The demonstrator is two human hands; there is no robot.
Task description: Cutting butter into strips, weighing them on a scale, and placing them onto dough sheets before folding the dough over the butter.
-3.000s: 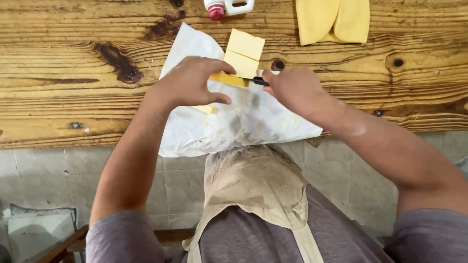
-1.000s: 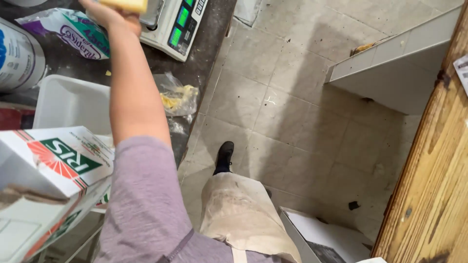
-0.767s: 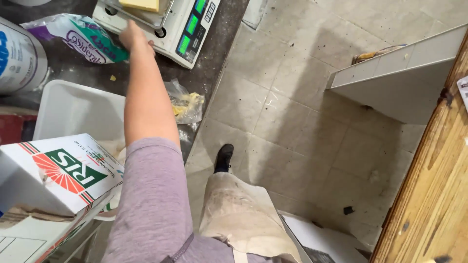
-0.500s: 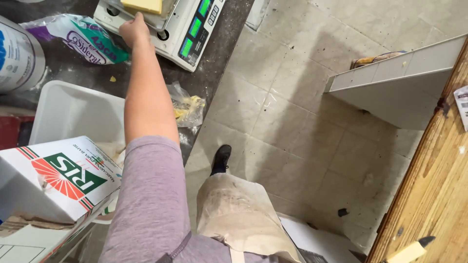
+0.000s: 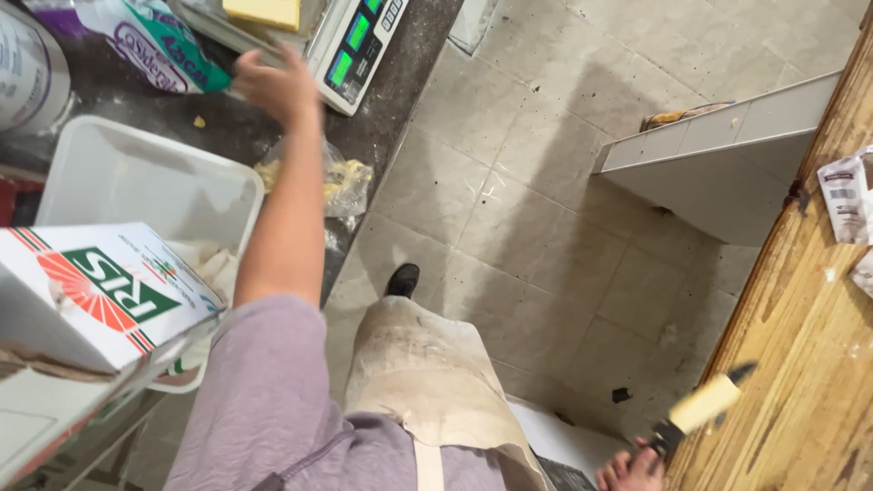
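From the head camera, the white tub (image 5: 145, 182) at left holds crumpled paper, half hidden by a cardboard box (image 5: 91, 295). The left hand (image 5: 273, 86), blurred, hangs loosely open just near the scale (image 5: 350, 45) bearing a yellow block (image 5: 264, 13). The right hand (image 5: 632, 468), cut off, grips a knife (image 5: 700, 407) coated pale yellow.

On the counter (image 5: 227, 136), a block (image 5: 262, 13) sits on the scale (image 5: 350, 45) at the far edge, a bag (image 5: 145, 41) to its left, a tub (image 5: 136, 182) nearer, and a box (image 5: 91, 291) in front overlapping the tub's near rim.
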